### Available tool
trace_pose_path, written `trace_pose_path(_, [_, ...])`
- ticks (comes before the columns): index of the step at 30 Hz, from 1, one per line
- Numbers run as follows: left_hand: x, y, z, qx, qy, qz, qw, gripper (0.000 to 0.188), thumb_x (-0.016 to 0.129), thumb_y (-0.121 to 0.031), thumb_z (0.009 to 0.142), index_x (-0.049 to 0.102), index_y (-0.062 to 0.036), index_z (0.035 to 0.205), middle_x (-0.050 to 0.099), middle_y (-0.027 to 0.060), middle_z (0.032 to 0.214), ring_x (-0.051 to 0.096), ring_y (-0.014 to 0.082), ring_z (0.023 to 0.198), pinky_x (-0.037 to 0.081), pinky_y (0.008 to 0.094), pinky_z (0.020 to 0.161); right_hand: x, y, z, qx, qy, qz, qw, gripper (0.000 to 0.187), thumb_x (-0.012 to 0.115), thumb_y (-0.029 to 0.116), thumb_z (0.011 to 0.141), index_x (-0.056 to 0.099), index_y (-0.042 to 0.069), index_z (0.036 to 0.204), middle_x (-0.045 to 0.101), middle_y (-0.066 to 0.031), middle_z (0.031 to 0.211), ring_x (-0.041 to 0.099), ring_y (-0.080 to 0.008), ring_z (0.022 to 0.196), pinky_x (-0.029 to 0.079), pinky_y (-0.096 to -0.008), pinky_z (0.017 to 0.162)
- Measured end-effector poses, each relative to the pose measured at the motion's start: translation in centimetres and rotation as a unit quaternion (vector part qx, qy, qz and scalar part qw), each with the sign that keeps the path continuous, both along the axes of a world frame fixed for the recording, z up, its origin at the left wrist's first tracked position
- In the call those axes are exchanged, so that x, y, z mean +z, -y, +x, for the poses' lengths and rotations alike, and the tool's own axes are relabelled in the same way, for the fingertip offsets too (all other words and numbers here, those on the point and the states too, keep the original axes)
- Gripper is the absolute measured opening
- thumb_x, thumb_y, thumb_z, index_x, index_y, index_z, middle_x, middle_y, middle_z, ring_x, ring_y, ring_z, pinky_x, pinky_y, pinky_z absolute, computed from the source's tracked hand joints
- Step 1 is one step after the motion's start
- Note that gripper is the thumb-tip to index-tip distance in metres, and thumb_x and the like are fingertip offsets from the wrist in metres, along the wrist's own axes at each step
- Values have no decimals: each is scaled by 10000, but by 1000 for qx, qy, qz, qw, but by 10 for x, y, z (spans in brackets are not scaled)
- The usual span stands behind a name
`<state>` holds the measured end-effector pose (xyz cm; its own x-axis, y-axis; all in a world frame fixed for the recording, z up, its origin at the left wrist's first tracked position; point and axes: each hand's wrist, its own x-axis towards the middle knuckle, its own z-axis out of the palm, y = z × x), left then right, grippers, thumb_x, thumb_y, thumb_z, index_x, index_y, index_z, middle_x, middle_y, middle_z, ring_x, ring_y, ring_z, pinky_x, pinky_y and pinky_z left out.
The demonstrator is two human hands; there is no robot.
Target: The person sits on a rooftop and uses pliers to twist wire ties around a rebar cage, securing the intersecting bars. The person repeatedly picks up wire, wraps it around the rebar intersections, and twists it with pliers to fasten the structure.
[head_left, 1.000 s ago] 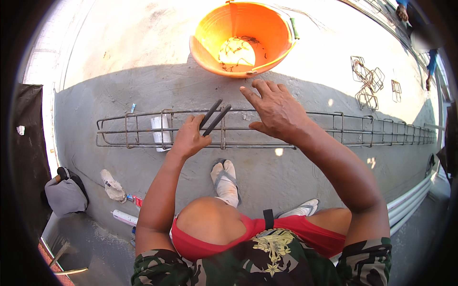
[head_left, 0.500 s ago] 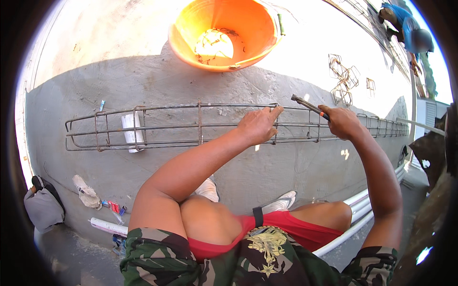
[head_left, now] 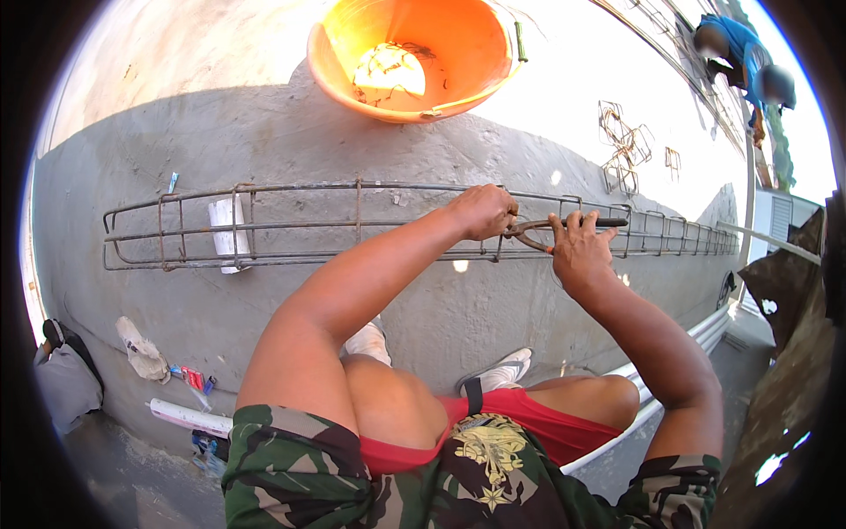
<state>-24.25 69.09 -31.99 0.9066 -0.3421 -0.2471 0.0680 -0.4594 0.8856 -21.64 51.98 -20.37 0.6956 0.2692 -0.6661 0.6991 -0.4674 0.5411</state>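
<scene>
A long rebar cage [head_left: 300, 226], made of thin bars with square stirrups, lies across in front of me. My left hand [head_left: 483, 212] is closed at one of the stirrups near the upper bar. Whatever its fingertips pinch is too small to make out. Just right of it, my right hand [head_left: 583, 251] grips steel pincers [head_left: 527, 236] with dark handles. The pincers lie nearly level over the cage, their jaws pointing left, close to the left fingertips and the stirrup. Under the cage's left end sits a short white pipe piece [head_left: 229, 236].
An orange bucket [head_left: 352, 95] with wire scraps stands beyond the cage. Loose stirrups [head_left: 624, 150] lie at the far right, where a person in blue [head_left: 745, 53] bends over. White pipes [head_left: 189, 416] run near my feet. A dirty white cloth-like item [head_left: 141, 350] lies at left.
The pincers have swung round from pointing up and left to lying level, their jaws now by my left hand. My left fingers have gone from pointing to closed. The view has shifted slightly.
</scene>
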Motion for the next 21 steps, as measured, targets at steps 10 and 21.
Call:
trace_pose_path(10, [4, 1, -1, -12, 11, -20, 1000, 223, 652, -241, 855, 714, -53, 957, 683, 189, 890, 656, 362, 872, 514, 417, 788, -5, -4, -13, 24, 55, 36, 998, 514, 490, 346, 969, 396, 172, 1443, 461, -140, 1368, 394, -380, 1315, 356, -674, 976])
trace_pose_path(21, [-1, 35, -21, 1, 79, -97, 992, 423, 622, -74, 736, 537, -62, 1150, 598, 160, 1053, 557, 362, 1046, 458, 432, 917, 15, -42, 35, -42, -255, -41, 965, 177, 558, 66, 812, 682, 34, 934, 691, -144, 906, 696, -238, 845, 551, -420, 712])
